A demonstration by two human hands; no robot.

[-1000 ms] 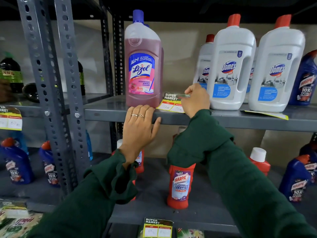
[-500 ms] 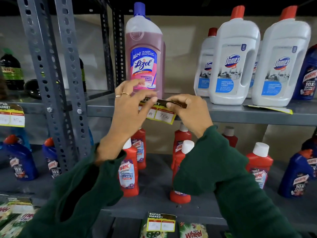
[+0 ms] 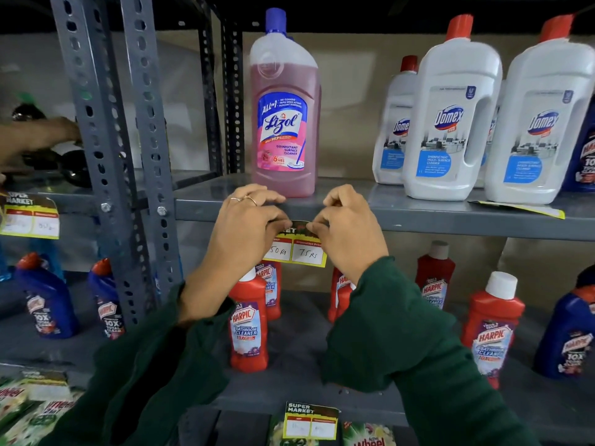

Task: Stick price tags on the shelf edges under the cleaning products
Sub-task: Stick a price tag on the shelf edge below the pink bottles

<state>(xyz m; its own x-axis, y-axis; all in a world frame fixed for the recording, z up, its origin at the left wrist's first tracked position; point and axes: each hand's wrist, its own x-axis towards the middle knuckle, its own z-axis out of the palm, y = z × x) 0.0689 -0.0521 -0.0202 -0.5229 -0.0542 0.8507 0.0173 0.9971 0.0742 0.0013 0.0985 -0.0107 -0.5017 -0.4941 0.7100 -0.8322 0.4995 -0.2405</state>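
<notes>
A yellow price tag (image 3: 296, 251) with two white boxes reading 50 Rs and 75 Rs hangs against the front edge of the grey shelf (image 3: 434, 222), right below the pink Lizol bottle (image 3: 285, 111). My left hand (image 3: 248, 233) pinches the tag's top left corner. My right hand (image 3: 346, 233) pinches its top right corner. Both hands press the tag's dark top strip to the shelf edge. White Domex bottles (image 3: 450, 123) stand to the right on the same shelf.
Red Harpic bottles (image 3: 248, 326) and blue Harpic bottles (image 3: 46, 304) fill the lower shelf. Other tags hang at the left (image 3: 30, 217) and lower shelf edge (image 3: 310, 421). A loose tag (image 3: 518, 209) lies under the Domex bottles. Another person's hand (image 3: 32, 140) reaches behind the grey upright (image 3: 106, 162).
My right hand took the tag off the shelf top; both hands brought it down to the shelf's front edge and now hold it flat there. Another hand appeared at the left.
</notes>
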